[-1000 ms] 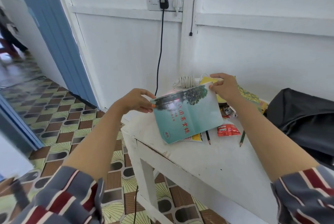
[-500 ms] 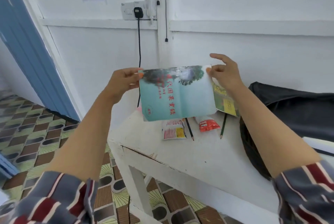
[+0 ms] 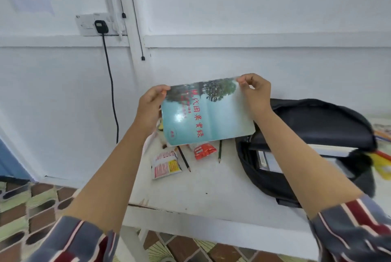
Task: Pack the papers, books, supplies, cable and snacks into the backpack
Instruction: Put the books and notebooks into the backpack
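I hold a teal book point(image 3: 206, 115) with red characters up over the white table point(image 3: 211, 189). My left hand point(image 3: 150, 109) pinches its upper left corner and my right hand point(image 3: 255, 94) pinches its upper right corner. The black backpack point(image 3: 317, 117) lies open on the table to the right, with flat white and grey items point(image 3: 273, 161) showing inside. Under the book lie a pink and yellow snack packet point(image 3: 166, 164), a red snack packet point(image 3: 204, 150) and two pencils point(image 3: 183, 158).
A black cable point(image 3: 111, 84) runs down the white wall from a plug in the socket point(image 3: 101, 26). Colourful papers point(image 3: 383, 134) and a yellow object point(image 3: 384, 165) lie at the table's right edge. Patterned floor tiles point(image 3: 31, 204) lie below left.
Both hands have lifted the book off the table and carried it rightward, close to the backpack's opening. The view has swung right, and the open backpack now shows more fully.
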